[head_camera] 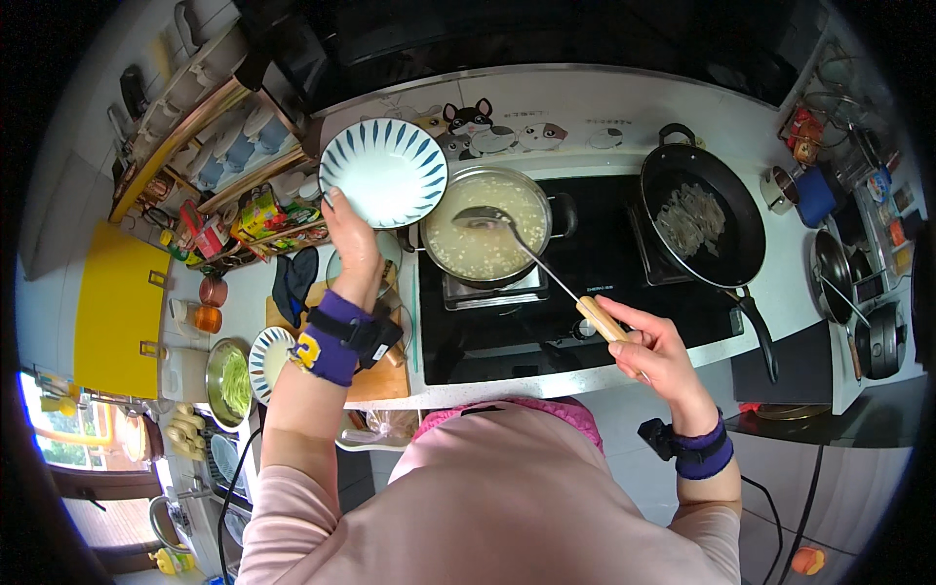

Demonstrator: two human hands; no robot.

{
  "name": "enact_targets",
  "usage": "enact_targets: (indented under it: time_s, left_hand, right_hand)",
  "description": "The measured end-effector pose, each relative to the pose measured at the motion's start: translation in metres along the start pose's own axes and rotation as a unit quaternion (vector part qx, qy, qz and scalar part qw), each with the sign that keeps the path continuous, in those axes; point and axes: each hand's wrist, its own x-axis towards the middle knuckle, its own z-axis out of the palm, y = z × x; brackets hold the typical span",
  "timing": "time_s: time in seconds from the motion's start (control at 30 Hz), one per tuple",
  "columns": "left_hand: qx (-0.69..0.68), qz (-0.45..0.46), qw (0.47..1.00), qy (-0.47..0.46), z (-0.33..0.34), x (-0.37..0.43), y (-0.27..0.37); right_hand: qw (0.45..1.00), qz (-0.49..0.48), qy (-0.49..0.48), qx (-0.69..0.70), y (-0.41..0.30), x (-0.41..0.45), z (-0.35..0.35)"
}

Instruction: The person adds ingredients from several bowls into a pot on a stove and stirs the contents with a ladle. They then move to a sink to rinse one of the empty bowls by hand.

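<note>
My left hand (pixel 351 234) grips the near-left rim of a white bowl (pixel 384 175) with blue leaf-shaped strokes round its inside. The bowl is held up at the left of a metal pot (pixel 486 227) of cloudy, pale soup with small whitish bits. In my right hand (pixel 651 351) is the light wooden handle of a metal ladle (pixel 482 215), whose head lies at the soup's surface. The pot stands on the left burner of a black glass gas hob (pixel 504 336). On the right burner is a black wok (pixel 738 212) with translucent strips (pixel 691 219) in it.
Left of the hob are a wooden cutting board (pixel 380 376), a glass lid (pixel 391 256), a patterned dish (pixel 267 358) and a metal bowl of green shreds (pixel 234 387). Racks of jars and packets (pixel 256 212) stand back left. The wok's handle (pixel 760 340) juts past the counter edge.
</note>
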Motion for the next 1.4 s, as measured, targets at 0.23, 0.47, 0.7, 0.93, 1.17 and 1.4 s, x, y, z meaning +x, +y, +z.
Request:
enact_targets:
  time_s: [0.23, 0.47, 0.7, 0.93, 1.17, 1.4]
  left_hand:
    - [-0.116, -0.283, 0.945, -0.117, -0.095, -0.019, -0.011]
    - [-0.087, -0.319, 0.943, 0.033, -0.153, -0.085, -0.03]
    - [-0.125, -0.366, 0.917, 0.1, -0.221, -0.146, -0.073]
    - [-0.118, -0.39, 0.888, 0.213, -0.245, -0.166, -0.096]
    - [-0.101, -0.377, 0.891, 0.233, -0.238, -0.178, -0.108]
    - [-0.044, -0.35, 0.904, 0.24, -0.233, -0.188, -0.127]
  right_hand:
    - [0.983, 0.015, 0.007, -0.183, -0.016, 0.008, -0.007]
    - [0.974, 0.02, -0.001, -0.226, -0.009, 0.031, 0.008]
    - [0.964, 0.004, 0.02, -0.264, 0.008, 0.049, 0.026]
    - [0.943, -0.033, 0.046, -0.329, 0.022, 0.067, 0.032]
    - [0.925, -0.003, 0.054, -0.376, 0.005, 0.064, 0.025]
    - [0.922, 0.025, 0.029, -0.385, -0.023, 0.049, 0.021]
